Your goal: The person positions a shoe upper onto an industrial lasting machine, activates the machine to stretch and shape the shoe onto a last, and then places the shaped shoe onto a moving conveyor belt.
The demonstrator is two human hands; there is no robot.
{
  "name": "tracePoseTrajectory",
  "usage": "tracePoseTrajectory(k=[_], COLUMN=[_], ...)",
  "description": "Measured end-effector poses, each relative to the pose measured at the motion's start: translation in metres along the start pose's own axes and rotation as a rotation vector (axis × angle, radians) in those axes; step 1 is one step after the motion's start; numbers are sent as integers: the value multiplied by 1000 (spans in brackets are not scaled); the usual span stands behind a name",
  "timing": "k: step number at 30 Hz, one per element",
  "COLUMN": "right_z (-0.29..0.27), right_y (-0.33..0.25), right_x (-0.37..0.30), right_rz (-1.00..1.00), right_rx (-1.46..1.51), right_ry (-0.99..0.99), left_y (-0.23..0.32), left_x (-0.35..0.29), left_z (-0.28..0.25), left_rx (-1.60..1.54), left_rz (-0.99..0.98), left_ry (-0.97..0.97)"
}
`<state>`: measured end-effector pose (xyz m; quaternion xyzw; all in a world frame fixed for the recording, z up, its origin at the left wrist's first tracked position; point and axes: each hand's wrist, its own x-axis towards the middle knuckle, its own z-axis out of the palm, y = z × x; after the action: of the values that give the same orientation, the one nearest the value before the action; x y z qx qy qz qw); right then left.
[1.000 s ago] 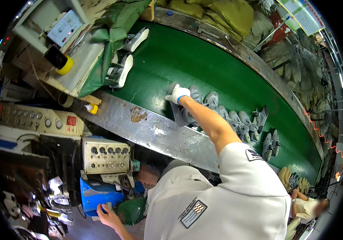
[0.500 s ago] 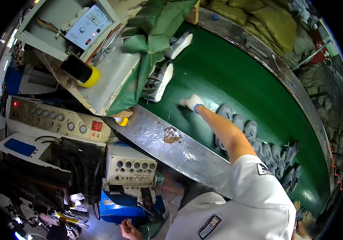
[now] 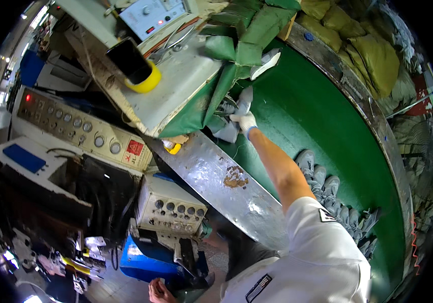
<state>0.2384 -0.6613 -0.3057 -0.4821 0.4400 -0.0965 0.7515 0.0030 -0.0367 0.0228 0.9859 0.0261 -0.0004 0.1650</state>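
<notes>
At the end of the green belt point(image 3: 297, 108), my right hand point(image 3: 246, 121), in a white glove, is closed on a grey shoe point(image 3: 245, 98) with a pale sole. The thumb lies towards another grey, blurred piece point(image 3: 228, 132) beside it, whose shape I cannot make out fully. Behind them a further shoe point(image 3: 267, 64) lies partly under a green cover point(image 3: 249, 35). Low at the left, beside a blue machine base point(image 3: 140, 260), my bare left hand point(image 3: 160, 292) hangs with fingers loosely bent, seeming to hold nothing.
Several grey shoes point(image 3: 330, 189) stand in a row on the belt, near my right arm. A metal edge point(image 3: 216, 174) borders the belt. Left of it are a control box point(image 3: 171, 207), a knob panel point(image 3: 77, 126) and a yellow-rimmed roll point(image 3: 143, 78). Stuffed sacks point(image 3: 373, 58) lie beyond.
My right hand has moved from bare belt to the shoes near the green cover and closed on one. The shoes there have shifted and tilted. The view has swung left.
</notes>
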Motion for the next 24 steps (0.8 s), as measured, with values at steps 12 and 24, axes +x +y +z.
tracePoseTrajectory(k=[12,24], right_z=[58,260], right_y=[67,68], right_x=[-427,-593], right_rz=[834,444], right_rx=[922,4], right_ry=[-715,-919], left_y=[-37,-136], left_x=[32,71], left_z=[-11,-63], left_rx=[-618,-1521], left_rz=[-292,-496], left_ry=[-147,-81])
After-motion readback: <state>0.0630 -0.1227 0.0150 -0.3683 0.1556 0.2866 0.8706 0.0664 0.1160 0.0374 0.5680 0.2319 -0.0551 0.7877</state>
